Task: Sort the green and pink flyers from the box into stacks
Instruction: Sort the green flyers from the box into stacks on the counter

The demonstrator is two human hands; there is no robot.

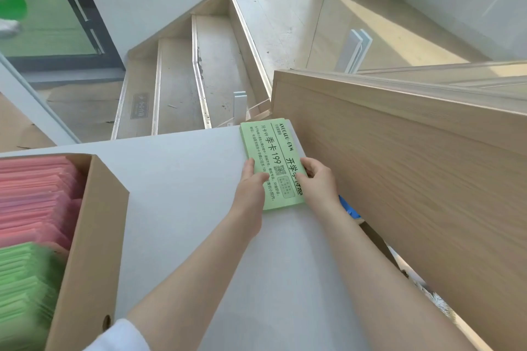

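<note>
A stack of green flyers (269, 148) with black print lies at the far right corner of the grey table (182, 185). My left hand (251, 188) holds the stack's left edge, thumb on top. My right hand (319, 179) grips its right edge, fingers over the print. A cardboard box (94, 236) stands at the left, holding pink flyers (34, 196) at the far end and green flyers (22, 288) at the near end.
A wooden panel (413, 168) rises right beside the green stack along the table's right side. Something blue (348, 208) peeks out between table and panel. Beyond the table's far edge, stairs (199, 74) drop away toward a window.
</note>
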